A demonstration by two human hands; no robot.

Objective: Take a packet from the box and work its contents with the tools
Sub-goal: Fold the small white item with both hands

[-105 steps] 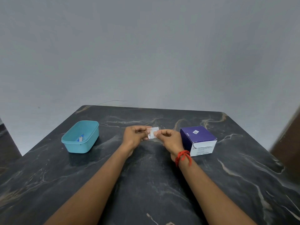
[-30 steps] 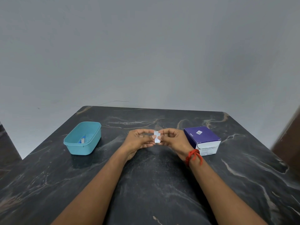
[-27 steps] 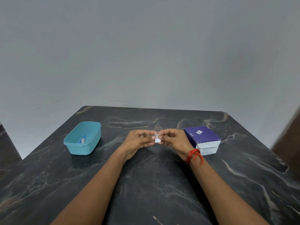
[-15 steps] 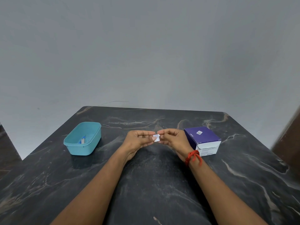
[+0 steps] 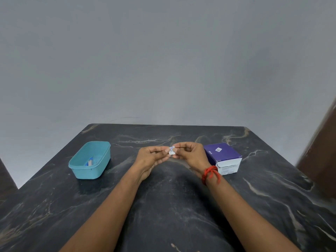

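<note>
A small white packet with blue print is pinched between both hands above the middle of the dark marble table. My left hand grips its left edge with thumb and forefinger, my right hand grips its right edge. The packet looks crumpled or partly split between the fingertips. The purple and white box stands just right of my right hand, its lid shut. A red thread is tied round my right wrist.
A teal plastic tub stands at the left of the table, holding a small white and blue piece. A grey wall rises behind the table. A dark brown edge shows at the far right.
Both hands have kept hold of the packet and worked it between the fingertips. It has gone from a flat upright strip to a smaller, crumpled shape. The box and tub have not moved.
</note>
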